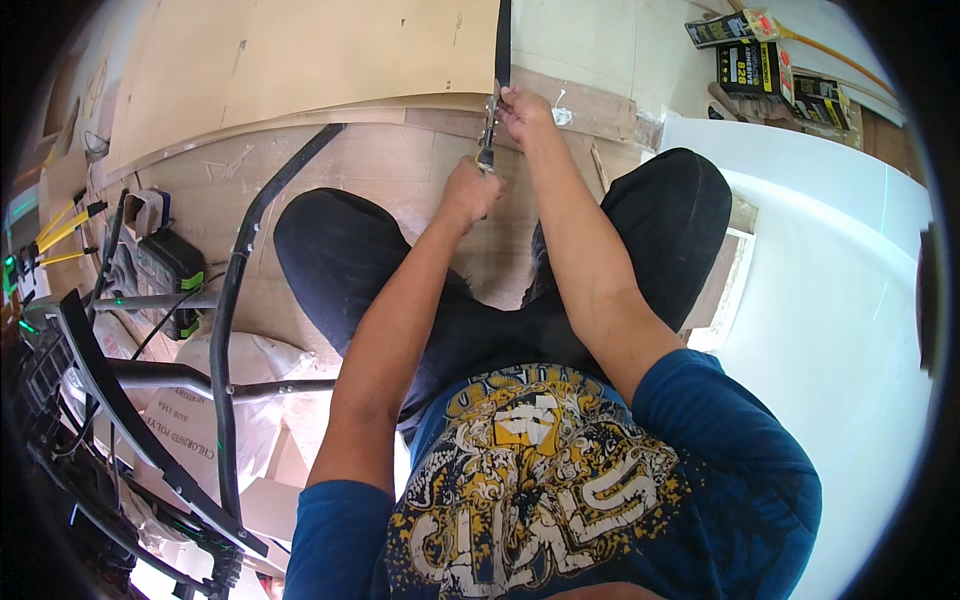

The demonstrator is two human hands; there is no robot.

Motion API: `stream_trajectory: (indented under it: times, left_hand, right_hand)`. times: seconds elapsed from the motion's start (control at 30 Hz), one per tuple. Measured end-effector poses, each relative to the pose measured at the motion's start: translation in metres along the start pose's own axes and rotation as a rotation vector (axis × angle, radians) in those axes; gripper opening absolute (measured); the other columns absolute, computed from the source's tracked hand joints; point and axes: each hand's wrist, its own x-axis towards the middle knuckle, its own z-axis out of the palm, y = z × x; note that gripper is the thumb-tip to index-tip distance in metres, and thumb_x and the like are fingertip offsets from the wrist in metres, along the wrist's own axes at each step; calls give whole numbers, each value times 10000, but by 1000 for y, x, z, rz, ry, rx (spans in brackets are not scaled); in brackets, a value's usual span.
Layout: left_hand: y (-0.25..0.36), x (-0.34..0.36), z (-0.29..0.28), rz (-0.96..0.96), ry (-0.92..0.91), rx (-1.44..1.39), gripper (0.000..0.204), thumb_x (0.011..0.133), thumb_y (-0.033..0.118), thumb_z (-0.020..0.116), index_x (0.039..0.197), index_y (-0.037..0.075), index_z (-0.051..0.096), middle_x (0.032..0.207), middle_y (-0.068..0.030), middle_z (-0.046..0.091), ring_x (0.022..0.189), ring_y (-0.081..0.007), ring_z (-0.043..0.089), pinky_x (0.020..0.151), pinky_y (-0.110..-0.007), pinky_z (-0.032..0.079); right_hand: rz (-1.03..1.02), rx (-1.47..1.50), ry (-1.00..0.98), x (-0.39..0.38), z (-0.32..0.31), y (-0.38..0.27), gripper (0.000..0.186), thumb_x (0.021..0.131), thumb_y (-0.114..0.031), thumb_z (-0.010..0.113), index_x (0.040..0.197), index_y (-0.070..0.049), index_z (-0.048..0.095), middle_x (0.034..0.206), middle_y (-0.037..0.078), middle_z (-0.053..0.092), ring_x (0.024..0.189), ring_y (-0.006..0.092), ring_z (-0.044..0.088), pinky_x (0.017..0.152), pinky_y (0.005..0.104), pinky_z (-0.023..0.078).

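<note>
My left hand (472,192) is closed round the handle of a narrow metal hand tool (489,128) that looks like snips. The tool points away from me, its tip at the lower end of a black strip (503,45). This strip runs along the right edge of a large tan board (300,60). My right hand (526,114) is just right of the tool's tip, fingers pinched at the strip's end. Exactly how the tool's jaws meet the strip is too small to make out.
Bent black metal tubing (228,330) stands at left, near a black-and-green case (170,265) and a white sack (190,420). Black-and-yellow adhesive boxes (755,72) lie at the far right. A curved white panel (800,155) fills the right side.
</note>
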Motion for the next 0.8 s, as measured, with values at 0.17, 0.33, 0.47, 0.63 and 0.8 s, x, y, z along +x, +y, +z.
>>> stream_trajectory:
  times: [0.17, 0.33, 0.47, 0.63, 0.8]
  left_hand:
    - [-3, 7, 4, -13, 5, -54, 501, 720, 174, 706, 1097, -118, 552, 927, -275, 700, 838, -362, 707, 748, -415, 543]
    - [12, 3, 6, -39, -34, -53, 534, 702, 160, 711, 1117, -133, 547, 997, -312, 680, 942, -404, 688, 814, -431, 532]
    - [-1, 10, 5, 6, 32, -37, 523, 700, 157, 706, 1110, -130, 555, 994, -313, 679, 946, -408, 685, 830, -433, 526]
    - [15, 3, 1, 7, 15, 1, 507, 692, 164, 697, 1092, -119, 566, 984, -312, 678, 918, -410, 681, 803, -438, 526]
    - [14, 11, -5, -24, -7, -100, 444, 688, 169, 682, 1022, -107, 585, 909, -278, 679, 789, -380, 672, 691, -452, 522]
  right_hand:
    - [-6, -3, 0, -6, 6, -5, 142, 1008, -24, 558, 1147, -20, 588, 1025, 98, 644, 901, 232, 636, 836, 404, 566]
    - [-16, -8, -52, 13, -9, -8, 260, 968, -5, 620, 1225, -11, 578, 1081, 102, 625, 908, 259, 631, 804, 433, 534]
    - [-4, -31, -62, 4, 3, -4, 121, 1017, -23, 536, 1106, -13, 616, 1017, 91, 645, 891, 230, 632, 832, 399, 571]
    - [-15, -13, -37, 7, -2, -7, 153, 995, -12, 570, 1145, -11, 601, 1038, 95, 629, 920, 239, 622, 814, 425, 554]
    - [-6, -26, -38, 7, 1, -6, 150, 980, 0, 591, 1127, -26, 601, 1031, 86, 618, 923, 235, 615, 821, 419, 550]
